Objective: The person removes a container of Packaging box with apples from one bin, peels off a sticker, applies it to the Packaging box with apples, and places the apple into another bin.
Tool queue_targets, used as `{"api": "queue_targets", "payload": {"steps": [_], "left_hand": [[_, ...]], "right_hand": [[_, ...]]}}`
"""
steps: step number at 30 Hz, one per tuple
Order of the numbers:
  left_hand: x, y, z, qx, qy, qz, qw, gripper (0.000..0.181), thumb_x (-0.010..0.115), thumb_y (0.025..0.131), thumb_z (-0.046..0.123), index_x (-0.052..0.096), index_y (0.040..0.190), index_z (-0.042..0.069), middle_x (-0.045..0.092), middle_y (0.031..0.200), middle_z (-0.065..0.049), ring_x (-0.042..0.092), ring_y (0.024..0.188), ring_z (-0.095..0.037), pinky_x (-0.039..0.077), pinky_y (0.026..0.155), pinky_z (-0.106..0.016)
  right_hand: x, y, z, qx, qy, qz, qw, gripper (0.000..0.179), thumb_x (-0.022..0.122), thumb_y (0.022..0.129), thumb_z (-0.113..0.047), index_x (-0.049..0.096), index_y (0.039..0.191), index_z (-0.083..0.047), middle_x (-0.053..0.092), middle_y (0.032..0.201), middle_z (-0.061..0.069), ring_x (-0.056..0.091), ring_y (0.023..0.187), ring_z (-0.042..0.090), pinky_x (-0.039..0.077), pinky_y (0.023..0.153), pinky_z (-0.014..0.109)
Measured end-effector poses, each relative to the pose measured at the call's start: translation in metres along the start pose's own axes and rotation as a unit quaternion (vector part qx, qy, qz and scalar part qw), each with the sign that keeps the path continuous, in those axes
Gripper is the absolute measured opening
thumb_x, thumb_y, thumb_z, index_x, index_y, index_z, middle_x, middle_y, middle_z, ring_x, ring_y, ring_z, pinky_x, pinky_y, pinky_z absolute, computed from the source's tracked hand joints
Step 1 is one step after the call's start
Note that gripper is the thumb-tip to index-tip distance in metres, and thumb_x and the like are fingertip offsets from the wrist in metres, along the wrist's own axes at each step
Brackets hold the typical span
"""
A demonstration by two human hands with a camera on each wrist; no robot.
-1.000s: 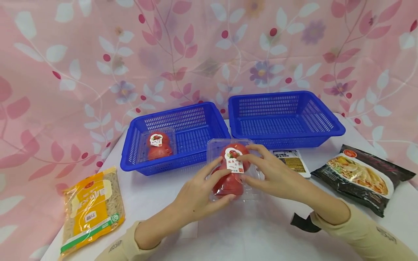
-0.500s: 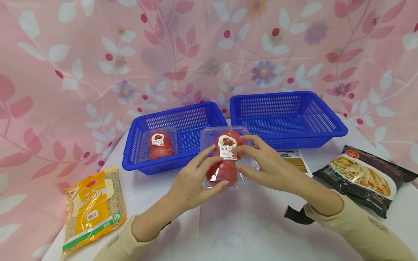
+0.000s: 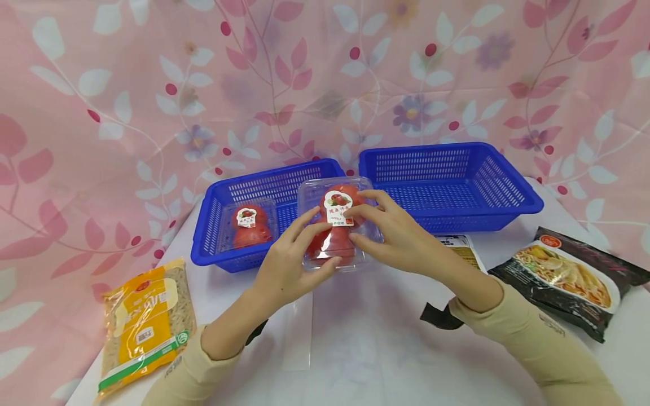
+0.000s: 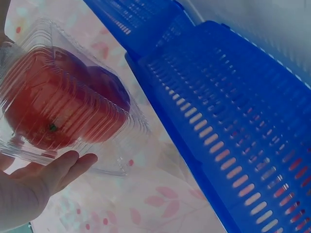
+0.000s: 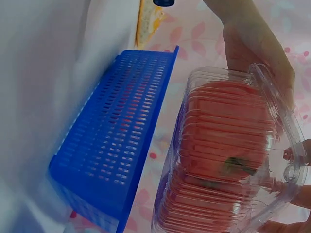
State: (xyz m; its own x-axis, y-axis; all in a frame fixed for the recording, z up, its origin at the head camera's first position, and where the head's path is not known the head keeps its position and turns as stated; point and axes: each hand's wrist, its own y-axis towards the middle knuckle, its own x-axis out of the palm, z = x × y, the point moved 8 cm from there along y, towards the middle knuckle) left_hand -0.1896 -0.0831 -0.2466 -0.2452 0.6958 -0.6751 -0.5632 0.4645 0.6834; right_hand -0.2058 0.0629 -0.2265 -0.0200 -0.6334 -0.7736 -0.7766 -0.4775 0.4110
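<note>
Both hands hold a clear plastic box of red fruit [image 3: 330,247] with a white label. It is raised off the table, tilted, and overlaps the right end of the left blue basket [image 3: 215,262] in the head view. My left hand [image 3: 286,256] grips its left side, fingers over the lid and thumb at the near edge. On the opposite side, my right hand [image 3: 401,237] has curled fingers on the lid. The left wrist view shows the fruit box [image 4: 48,107] beside a blue basket [image 4: 209,107]. A similar fruit box [image 3: 249,234] lies inside the left basket.
A second blue basket [image 3: 447,220] stands at the back right. Noodles in a black packet [image 3: 563,276] lie right, near a flat white-edged pack [image 3: 464,248] partly behind my right arm. A yellow bag [image 3: 147,321] lies left. Floral cloth [image 3: 325,73] hangs behind.
Both hands have carried the fruit box up, away from me and slightly left, toward the left basket. The other box and the packets have stayed put.
</note>
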Motion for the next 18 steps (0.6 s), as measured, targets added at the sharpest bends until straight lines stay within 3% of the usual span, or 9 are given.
{"api": "queue_targets", "payload": {"steps": [12,18], "left_hand": [[-0.004,0.006,-0.037,-0.039,-0.014,0.009,0.9991,0.050,0.069,0.078,0.031,0.053,0.120,0.010,0.045,0.133,-0.016,0.051,0.114,-0.031,0.050,0.080,-0.039],[-0.004,0.011,-0.054,-0.062,-0.005,-0.004,0.9981,0.049,0.068,0.079,0.031,0.053,0.120,0.009,0.044,0.134,-0.013,0.050,0.115,-0.030,0.049,0.083,-0.041]], "right_hand": [[0.008,0.036,0.006,-0.004,0.004,0.014,0.9999,0.027,0.065,0.084,-0.021,0.062,0.109,-0.010,0.041,0.131,0.015,0.042,0.117,0.031,0.044,0.088,0.048],[0.013,0.053,0.017,0.001,0.005,0.019,0.9998,0.025,0.065,0.084,-0.019,0.064,0.107,-0.008,0.046,0.126,0.017,0.040,0.120,0.030,0.038,0.094,0.049]]}}
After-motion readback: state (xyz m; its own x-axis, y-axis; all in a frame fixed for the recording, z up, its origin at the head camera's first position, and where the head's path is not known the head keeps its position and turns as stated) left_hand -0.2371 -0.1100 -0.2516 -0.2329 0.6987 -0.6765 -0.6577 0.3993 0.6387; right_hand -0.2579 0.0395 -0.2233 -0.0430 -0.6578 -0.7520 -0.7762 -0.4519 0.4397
